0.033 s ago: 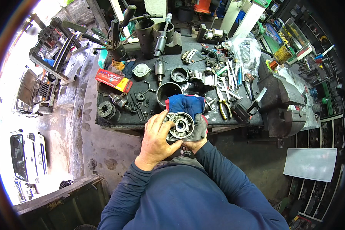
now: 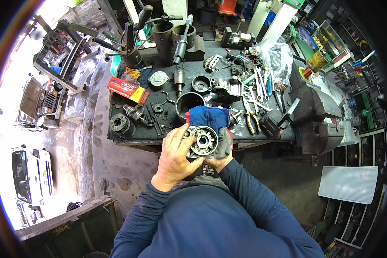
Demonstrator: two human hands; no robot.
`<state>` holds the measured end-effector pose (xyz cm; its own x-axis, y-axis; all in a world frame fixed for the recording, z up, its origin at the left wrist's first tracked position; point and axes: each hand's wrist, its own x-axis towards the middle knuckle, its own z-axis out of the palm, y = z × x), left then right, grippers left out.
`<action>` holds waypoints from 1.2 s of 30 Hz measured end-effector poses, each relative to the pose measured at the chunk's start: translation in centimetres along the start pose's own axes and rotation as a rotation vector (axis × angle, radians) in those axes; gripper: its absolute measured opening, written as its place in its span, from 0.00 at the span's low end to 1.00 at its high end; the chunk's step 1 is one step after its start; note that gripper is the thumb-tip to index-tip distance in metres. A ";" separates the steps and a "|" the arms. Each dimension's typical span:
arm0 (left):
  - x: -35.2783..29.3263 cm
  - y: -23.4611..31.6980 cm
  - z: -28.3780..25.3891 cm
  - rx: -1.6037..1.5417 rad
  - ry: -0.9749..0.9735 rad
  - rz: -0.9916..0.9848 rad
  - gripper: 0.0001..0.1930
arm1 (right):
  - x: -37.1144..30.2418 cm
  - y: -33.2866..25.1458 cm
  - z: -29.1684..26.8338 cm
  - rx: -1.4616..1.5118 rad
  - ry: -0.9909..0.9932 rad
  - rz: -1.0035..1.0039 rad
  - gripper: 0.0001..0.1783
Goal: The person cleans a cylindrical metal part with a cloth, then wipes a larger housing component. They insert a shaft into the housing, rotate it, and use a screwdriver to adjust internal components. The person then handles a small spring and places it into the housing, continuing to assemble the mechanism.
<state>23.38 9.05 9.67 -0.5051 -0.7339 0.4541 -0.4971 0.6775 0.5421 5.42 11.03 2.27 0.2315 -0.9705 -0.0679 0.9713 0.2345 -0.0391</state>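
Observation:
My left hand (image 2: 174, 155) is closed on the left rim of a round metal housing (image 2: 210, 148), its thumb at the near edge and its fingers over the far side. The part has an open face with a ring-shaped hole in the middle. From below and the right, my right hand (image 2: 220, 163) supports it through a blue and grey rag (image 2: 210, 115) with red edging; most of those fingers are hidden. Just beyond, on the bench, stands an open metal cylinder (image 2: 180, 106). A motor armature (image 2: 179, 78) stands upright behind it.
A dark workbench (image 2: 146, 136) carries a red and yellow box (image 2: 127, 90), a round metal cover (image 2: 158, 79), yellow-handled pliers (image 2: 251, 118) and several wrenches (image 2: 259, 82). A large bench vise (image 2: 316, 112) sits at the right end. Tall metal cups (image 2: 162, 43) stand at the back.

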 end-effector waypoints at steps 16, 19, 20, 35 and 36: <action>-1.5 -2.8 -0.8 0.065 0.088 -0.028 0.26 | -3.4 -0.2 0.5 -0.248 0.271 0.078 0.23; -1.9 -2.9 -0.8 0.074 0.071 -0.037 0.26 | -3.5 0.4 1.2 -0.290 0.538 0.076 0.16; -2.0 -3.0 -0.8 0.042 0.087 -0.049 0.25 | -3.7 0.5 1.5 -0.259 0.613 0.089 0.14; 4.7 -15.1 -2.1 0.219 0.203 -0.139 0.27 | -16.3 -6.6 -7.2 -0.792 0.864 -0.009 0.20; 6.6 -16.4 -2.1 0.229 0.188 -0.134 0.27 | -16.9 -6.9 -7.3 -0.825 0.889 -0.038 0.19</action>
<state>29.69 -7.05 5.28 -0.2955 -0.7989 0.5239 -0.7069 0.5517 0.4427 -5.56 26.20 -3.56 -0.2284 -0.6759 -0.7007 0.5754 0.4868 -0.6572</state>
